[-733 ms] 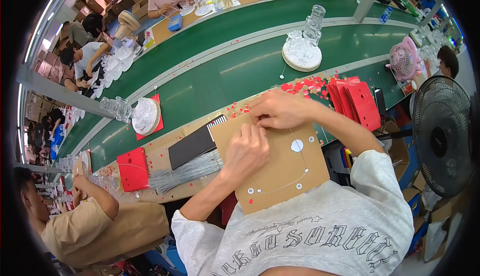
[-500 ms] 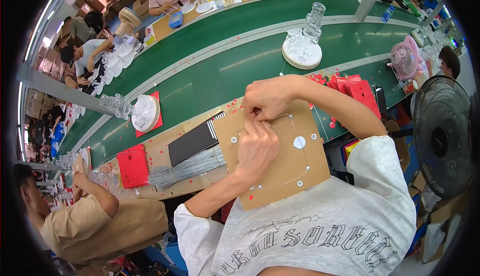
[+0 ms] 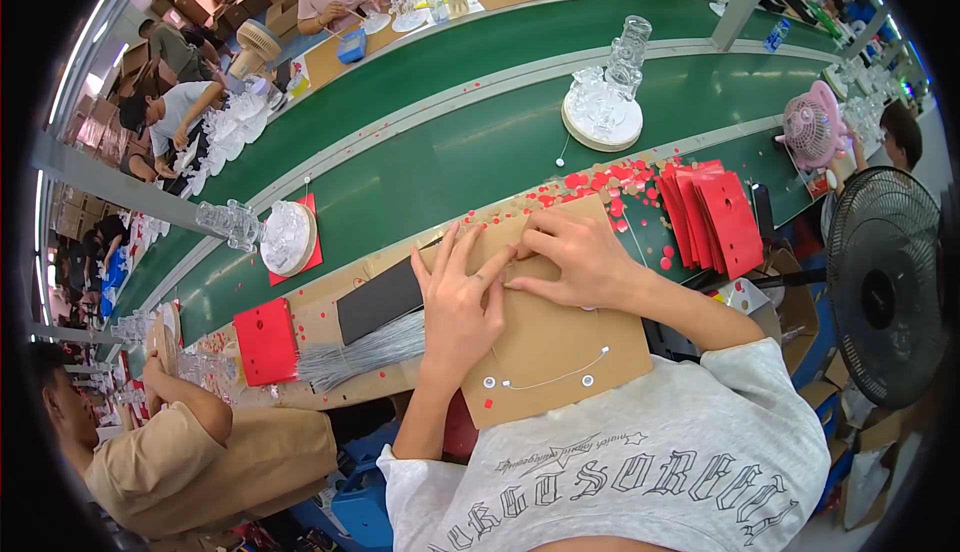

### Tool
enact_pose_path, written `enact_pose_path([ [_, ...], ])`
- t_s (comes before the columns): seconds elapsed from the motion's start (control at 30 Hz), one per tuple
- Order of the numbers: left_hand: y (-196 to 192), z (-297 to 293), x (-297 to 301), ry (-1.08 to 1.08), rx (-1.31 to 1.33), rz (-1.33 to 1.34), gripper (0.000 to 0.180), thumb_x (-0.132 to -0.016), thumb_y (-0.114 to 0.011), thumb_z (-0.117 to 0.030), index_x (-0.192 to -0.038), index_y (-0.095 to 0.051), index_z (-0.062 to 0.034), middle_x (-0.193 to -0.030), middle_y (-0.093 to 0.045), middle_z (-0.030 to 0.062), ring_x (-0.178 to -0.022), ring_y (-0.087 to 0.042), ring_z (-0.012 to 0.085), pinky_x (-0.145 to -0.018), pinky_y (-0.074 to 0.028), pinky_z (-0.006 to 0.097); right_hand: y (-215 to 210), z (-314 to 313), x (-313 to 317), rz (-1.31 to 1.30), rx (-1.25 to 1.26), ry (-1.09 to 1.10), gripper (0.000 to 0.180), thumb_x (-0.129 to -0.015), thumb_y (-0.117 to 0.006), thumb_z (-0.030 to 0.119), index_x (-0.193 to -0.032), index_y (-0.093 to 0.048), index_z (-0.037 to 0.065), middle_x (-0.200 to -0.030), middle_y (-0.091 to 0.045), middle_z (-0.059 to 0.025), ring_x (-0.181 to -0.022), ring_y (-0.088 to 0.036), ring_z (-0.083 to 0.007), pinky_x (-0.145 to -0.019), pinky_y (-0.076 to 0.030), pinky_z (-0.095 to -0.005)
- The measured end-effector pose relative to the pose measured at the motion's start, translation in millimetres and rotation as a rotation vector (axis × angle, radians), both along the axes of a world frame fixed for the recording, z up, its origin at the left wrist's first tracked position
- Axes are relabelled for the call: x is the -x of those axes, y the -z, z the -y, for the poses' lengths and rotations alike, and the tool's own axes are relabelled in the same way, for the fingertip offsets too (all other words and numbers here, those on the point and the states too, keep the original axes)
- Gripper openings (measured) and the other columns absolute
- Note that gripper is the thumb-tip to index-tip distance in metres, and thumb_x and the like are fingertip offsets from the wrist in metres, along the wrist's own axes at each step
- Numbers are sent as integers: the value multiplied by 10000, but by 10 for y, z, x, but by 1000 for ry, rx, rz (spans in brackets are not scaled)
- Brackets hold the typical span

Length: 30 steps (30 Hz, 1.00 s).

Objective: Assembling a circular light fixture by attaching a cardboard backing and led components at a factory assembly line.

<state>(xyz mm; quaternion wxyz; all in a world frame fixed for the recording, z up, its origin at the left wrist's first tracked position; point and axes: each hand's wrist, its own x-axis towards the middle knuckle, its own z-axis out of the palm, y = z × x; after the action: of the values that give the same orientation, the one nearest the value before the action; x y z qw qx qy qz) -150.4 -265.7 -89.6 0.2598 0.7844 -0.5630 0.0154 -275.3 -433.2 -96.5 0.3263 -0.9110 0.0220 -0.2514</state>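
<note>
Brown cardboard sheet lies flat at centre frame on the workbench, tilted, with small white round studs and a thin wire arc near its lower edge. Stack of red cards sits right of centre at the belt edge, red round stickers scattered just left of it and over the green conveyor belt. Red rectangular box at lower left, bundle of silver wires just right of it, dark flat panel above the wires, touching the cardboard's left edge. Clear glass piece on a round white base stands on the belt, upper centre; a second one on a red card at left. Pink small fan upper right, black big fan at right edge. Left hand lies palm down on the cardboard's upper left, fingers spread and straight, pressing flat, grasping nothing. Right hand rests on the cardboard's top edge, fingers curled with tips pinched together at the sheet; what they pinch is too small to tell. Both forearms come up from the lower frame, the right one bent across from the right.
</note>
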Motion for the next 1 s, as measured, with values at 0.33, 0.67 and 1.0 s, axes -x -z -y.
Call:
enact_pose_path([
  [0.33, -51, -49, -119, 122, -63, 116, 425, -827, -697, -63, -1223, -749, -208, -1430, -586, 157, -1374, -500, 392, -1077, -327, 714, 12, -94, -10, 16, 6, 145, 246, -753, -837, 167, -834, -640, 43, -899, -633, -93, -776, -666, -259, -645, -541, -381],
  [0.67, 111, -77, -116, 154, 24, 63, 471, -756, -694, -38, -1191, -771, -201, -1439, -600, 123, -1410, -466, 407, -1103, -258, 757, 94, 204, -48, -21, -165, 13, 169, -735, -850, 127, -760, -696, 62, -782, -634, -41, -805, -658, -241, -652, -529, -363],
  [1.0, 35, -86, -36, 190, 15, 34, 426, -729, -714, -86, -1148, -776, -135, -1470, -555, 153, -1446, -412, 424, -1073, -207, 812, -64, 625, -376, -537, -319, -280, 403, -699, -904, 258, -874, -595, 69, -977, -632, -29, -900, -583, -199, -788, -476, -342],
])
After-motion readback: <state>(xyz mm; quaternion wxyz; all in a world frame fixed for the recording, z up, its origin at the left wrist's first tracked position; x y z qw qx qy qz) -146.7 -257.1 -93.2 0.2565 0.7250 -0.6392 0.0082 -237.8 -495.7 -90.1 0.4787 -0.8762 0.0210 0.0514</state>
